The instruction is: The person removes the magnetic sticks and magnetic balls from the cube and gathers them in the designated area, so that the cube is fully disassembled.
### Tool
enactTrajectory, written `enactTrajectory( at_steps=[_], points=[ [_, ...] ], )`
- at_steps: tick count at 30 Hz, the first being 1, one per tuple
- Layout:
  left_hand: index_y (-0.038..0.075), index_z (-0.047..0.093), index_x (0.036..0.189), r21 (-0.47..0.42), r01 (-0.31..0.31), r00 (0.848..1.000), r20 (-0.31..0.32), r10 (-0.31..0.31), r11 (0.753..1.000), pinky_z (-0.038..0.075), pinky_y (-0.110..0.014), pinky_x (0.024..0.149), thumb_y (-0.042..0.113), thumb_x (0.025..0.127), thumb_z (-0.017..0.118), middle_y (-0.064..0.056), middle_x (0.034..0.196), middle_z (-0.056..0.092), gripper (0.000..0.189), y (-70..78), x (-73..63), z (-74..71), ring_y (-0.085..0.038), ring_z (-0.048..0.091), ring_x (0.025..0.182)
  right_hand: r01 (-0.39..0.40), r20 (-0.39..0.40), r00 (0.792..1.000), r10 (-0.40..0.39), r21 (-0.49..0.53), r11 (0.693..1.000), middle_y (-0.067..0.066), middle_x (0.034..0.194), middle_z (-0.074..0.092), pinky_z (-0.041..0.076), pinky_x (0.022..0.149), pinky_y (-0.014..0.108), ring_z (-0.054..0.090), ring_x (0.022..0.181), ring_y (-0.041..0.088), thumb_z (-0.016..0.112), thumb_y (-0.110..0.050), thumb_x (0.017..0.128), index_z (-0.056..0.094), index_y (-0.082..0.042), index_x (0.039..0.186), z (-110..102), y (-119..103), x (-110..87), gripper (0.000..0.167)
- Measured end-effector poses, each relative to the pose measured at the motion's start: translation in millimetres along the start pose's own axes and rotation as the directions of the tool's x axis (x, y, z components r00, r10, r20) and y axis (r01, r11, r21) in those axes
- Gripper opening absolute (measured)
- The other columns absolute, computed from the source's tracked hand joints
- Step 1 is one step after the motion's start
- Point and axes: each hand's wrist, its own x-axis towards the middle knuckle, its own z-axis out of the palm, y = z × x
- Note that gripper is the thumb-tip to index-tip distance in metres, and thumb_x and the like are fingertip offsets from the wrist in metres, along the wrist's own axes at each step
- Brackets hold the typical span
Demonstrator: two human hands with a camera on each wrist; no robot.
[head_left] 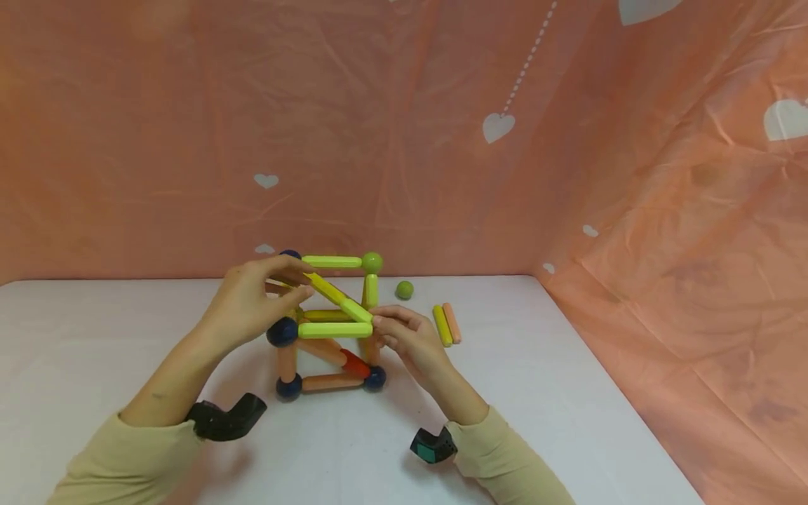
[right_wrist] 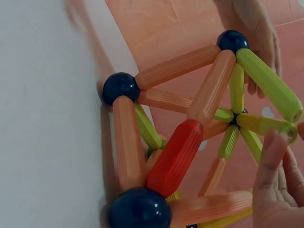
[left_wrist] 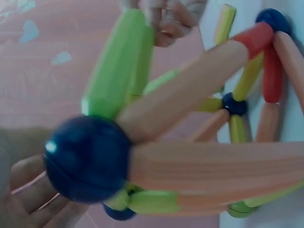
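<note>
A box-like frame of magnetic building sticks and balls stands between the hands, with a dark blue ball (head_left: pixel 282 332) at its upper front left corner. My right hand (head_left: pixel 413 344) pinches the front end of a slanting yellow-green magnetic stick (head_left: pixel 325 287) between thumb and fingers. Just below that end, a light green stick (head_left: pixel 334 330) runs out from the blue ball. At the upper left, my left hand (head_left: pixel 249 298) spreads thumb and fingers beside the slanting stick's far end, partly covering it. In the left wrist view, the left fingers (left_wrist: pixel 40 190) lie loosely behind a blue ball (left_wrist: pixel 88 159).
A loose green ball (head_left: pixel 405 290) lies behind the right hand on the white table (head_left: pixel 543 421). Right of it are a yellow stick (head_left: pixel 442 325) and an orange stick (head_left: pixel 452 322). An orange cloth with hearts (head_left: pixel 404 140) hangs behind the table.
</note>
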Motion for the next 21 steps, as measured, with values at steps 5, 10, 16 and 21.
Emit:
enactTrajectory(
  at_steps=[5,10,16,21],
  points=[
    [0.000,0.063,0.118,0.004,0.083,0.990,-0.115,-0.082,0.997,0.053,-0.051,0.082,0.021,0.091,0.067,-0.022,0.112,0.065,0.034,-11.0,-1.7,0.9,-0.038,0.063,0.101,-0.018,-0.004,1.000,0.019,0.011,1.000,0.000,0.097,0.064,0.053,0.075,0.021,0.060,0.084,0.012,0.058,-0.010,0.092,0.064,-0.002,0.107,3.6,-2.7,2.1,0.018],
    [0.002,0.054,0.132,0.009,0.180,0.978,-0.105,-0.178,0.984,0.051,-0.055,0.081,0.030,0.095,0.061,-0.028,0.121,0.057,0.048,-21.7,2.8,2.2,-0.044,0.059,0.107,-0.040,-0.032,0.999,0.039,-0.013,0.999,0.003,0.110,0.062,0.050,0.093,0.026,0.061,0.097,0.012,0.061,-0.012,0.091,0.059,0.007,0.120,7.3,-4.8,7.0,0.034],
    [0.004,0.043,0.143,-0.058,0.248,0.964,-0.079,-0.252,0.967,0.049,-0.056,0.085,0.036,0.099,0.050,-0.030,0.126,0.052,0.054,-29.3,7.4,7.3,-0.046,0.053,0.114,-0.071,-0.042,0.997,0.070,-0.015,0.997,0.004,0.118,0.059,0.048,0.093,0.027,0.059,0.100,0.013,0.063,-0.010,0.089,0.061,0.005,0.122,13.1,-6.9,11.5,0.036],
    [0.007,0.037,0.147,-0.065,0.317,0.945,-0.063,-0.321,0.946,0.051,-0.043,0.072,0.040,0.098,0.049,-0.030,0.122,0.055,0.059,-30.9,11.9,8.9,-0.044,0.055,0.108,-0.058,-0.023,0.998,0.057,-0.027,0.998,0.005,0.117,0.060,0.049,0.089,0.025,0.059,0.097,0.012,0.061,-0.008,0.090,0.059,0.007,0.123,16.1,-7.8,12.7,0.036]
  ],
)
